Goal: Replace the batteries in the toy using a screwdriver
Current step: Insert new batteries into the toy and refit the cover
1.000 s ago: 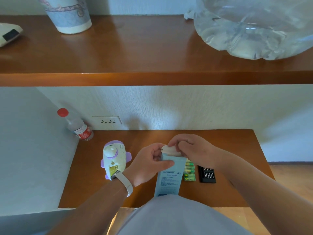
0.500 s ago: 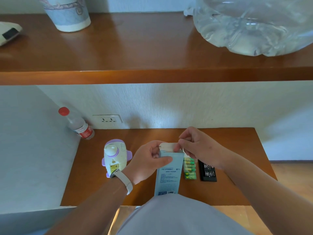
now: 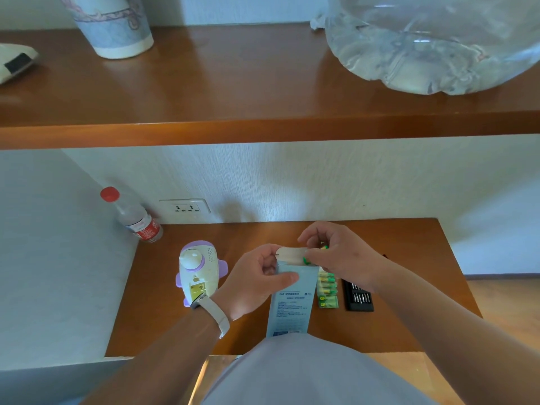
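Observation:
My left hand (image 3: pixel 257 280) grips the upper part of a tall light-blue box (image 3: pixel 290 305) that stands upright at the front of the wooden table (image 3: pixel 409 287). Above it, my right hand (image 3: pixel 336 255) pinches the box's white top flap (image 3: pixel 290 254); something green shows at its fingertips. The white and purple toy (image 3: pixel 198 270) lies to the left, its battery bay showing yellow. A pack of green batteries (image 3: pixel 328 292) and a black tray of screwdriver bits (image 3: pixel 358 296) lie right of the box.
A plastic bottle with a red cap (image 3: pixel 131 216) leans in the back left corner near a wall socket (image 3: pixel 184 206). A wooden shelf (image 3: pixel 263 124) overhangs the table, carrying a paper cup (image 3: pixel 112 24) and a big clear water jug (image 3: pixel 432 42).
The white flap has come up out of the box top. My right hand has shifted slightly right while still pinching it. The left hand keeps its grip on the box.

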The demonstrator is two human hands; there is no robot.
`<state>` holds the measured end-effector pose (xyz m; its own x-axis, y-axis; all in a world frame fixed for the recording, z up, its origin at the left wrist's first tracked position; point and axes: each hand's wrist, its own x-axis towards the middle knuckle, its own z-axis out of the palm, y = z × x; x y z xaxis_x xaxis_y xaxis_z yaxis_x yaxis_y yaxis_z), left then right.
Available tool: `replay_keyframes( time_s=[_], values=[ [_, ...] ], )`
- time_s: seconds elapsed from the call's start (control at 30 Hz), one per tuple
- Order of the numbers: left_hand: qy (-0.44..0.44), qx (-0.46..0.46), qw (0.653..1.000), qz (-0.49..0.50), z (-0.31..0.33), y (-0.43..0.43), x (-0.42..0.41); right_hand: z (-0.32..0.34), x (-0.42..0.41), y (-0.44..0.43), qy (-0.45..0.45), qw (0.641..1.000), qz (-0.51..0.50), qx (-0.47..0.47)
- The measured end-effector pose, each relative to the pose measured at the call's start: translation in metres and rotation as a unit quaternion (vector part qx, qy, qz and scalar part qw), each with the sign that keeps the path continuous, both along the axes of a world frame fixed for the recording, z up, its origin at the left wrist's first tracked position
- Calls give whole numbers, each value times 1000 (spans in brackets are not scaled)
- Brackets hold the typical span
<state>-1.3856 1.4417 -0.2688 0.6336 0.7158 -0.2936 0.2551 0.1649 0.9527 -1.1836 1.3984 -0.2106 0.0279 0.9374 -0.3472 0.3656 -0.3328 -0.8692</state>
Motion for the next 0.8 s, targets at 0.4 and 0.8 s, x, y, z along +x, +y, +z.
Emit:
replay_keyframes(
  time_s=[0.4, 0.8],
  values=[
    [-4, 1, 1000, 5, 0, -2, 0, 0, -10, 0, -75, 995, 63, -16],
    [-6, -12, 1000, 11, 7, -1, -2, 0, -29, 12, 106, 983, -139, 55]
  ],
)
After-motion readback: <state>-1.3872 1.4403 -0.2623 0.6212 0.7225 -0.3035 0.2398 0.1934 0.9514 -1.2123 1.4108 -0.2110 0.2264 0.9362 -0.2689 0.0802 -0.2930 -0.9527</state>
